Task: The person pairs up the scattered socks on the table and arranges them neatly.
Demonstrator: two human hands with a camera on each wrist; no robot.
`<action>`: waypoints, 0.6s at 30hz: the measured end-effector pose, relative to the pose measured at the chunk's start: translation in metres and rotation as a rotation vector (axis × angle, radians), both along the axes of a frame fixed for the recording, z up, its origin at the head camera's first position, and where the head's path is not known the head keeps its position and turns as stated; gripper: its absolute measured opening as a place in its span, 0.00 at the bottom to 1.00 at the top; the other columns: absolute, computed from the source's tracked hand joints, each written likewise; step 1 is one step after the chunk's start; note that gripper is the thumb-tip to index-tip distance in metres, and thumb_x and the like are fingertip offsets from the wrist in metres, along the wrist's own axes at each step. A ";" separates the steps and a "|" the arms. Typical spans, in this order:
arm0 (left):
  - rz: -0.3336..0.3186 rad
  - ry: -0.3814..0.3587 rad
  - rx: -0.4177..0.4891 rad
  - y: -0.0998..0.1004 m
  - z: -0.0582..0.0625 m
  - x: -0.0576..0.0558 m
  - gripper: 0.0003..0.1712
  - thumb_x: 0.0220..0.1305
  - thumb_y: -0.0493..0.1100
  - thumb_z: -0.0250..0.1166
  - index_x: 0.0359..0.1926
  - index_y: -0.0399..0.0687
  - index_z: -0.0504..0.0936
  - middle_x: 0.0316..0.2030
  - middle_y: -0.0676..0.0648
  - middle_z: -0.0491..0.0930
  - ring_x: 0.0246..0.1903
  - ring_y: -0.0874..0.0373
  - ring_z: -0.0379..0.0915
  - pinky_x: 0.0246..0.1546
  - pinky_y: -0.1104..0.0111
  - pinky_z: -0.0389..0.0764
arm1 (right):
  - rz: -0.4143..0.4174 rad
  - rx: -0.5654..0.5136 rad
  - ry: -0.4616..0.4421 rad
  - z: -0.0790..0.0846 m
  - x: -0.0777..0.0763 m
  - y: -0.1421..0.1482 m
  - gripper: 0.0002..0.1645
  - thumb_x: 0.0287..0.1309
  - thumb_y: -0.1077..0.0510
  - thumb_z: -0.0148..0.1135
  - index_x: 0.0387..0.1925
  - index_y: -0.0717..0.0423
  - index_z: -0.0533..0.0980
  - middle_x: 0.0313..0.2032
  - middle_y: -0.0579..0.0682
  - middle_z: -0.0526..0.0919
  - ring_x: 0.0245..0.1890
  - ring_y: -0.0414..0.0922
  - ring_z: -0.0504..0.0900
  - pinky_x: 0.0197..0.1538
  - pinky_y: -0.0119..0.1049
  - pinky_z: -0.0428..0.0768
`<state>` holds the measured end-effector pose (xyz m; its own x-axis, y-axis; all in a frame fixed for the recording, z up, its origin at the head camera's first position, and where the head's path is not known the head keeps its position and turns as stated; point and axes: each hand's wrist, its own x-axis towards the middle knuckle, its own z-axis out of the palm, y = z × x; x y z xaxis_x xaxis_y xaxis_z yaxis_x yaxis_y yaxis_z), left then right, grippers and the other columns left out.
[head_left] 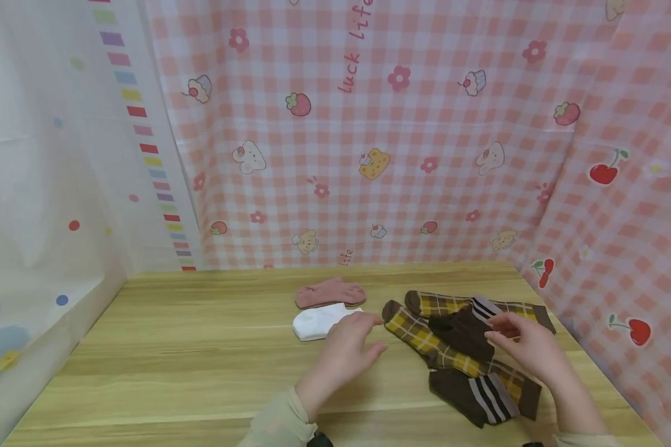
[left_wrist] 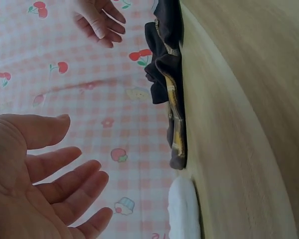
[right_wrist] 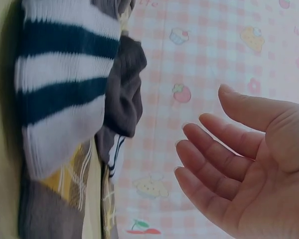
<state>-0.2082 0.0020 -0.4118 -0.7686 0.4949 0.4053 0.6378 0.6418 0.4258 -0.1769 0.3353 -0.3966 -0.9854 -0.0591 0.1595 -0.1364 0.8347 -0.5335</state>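
Observation:
My left hand [head_left: 346, 352] hovers over the table by the folded white socks [head_left: 315, 323], its fingers loosely spread and holding nothing. It hides the right part of the white socks. Just behind them lie the folded pink socks [head_left: 330, 293]. My right hand [head_left: 531, 349] hangs above a loose pile, fingers relaxed and nothing in them. Two long brown-and-yellow plaid socks [head_left: 410, 329] lie in that pile. A dark brown sock with a striped cuff [head_left: 461, 394] is at the front, and another crumpled dark sock [head_left: 470, 335] lies across the plaid ones.
The wooden table [head_left: 190, 354] carries all the socks. A pink checked cloth [head_left: 335, 205] hangs along its back edge, another checked cloth with cherries [head_left: 620, 261] on the right, and a white dotted cloth [head_left: 45, 186] on the left.

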 end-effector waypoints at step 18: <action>-0.061 0.008 -0.002 0.031 -0.005 -0.005 0.20 0.62 0.45 0.71 0.53 0.43 0.81 0.50 0.47 0.81 0.54 0.53 0.75 0.55 0.62 0.75 | -0.015 -0.003 -0.004 -0.007 -0.028 0.024 0.26 0.67 0.54 0.63 0.53 0.75 0.74 0.46 0.70 0.81 0.46 0.65 0.80 0.45 0.56 0.80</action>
<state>-0.2136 0.0330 -0.4168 -0.7338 0.5415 0.4103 0.6791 0.6025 0.4193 -0.2052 0.3592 -0.4038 -0.9868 -0.0438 0.1559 -0.1217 0.8353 -0.5362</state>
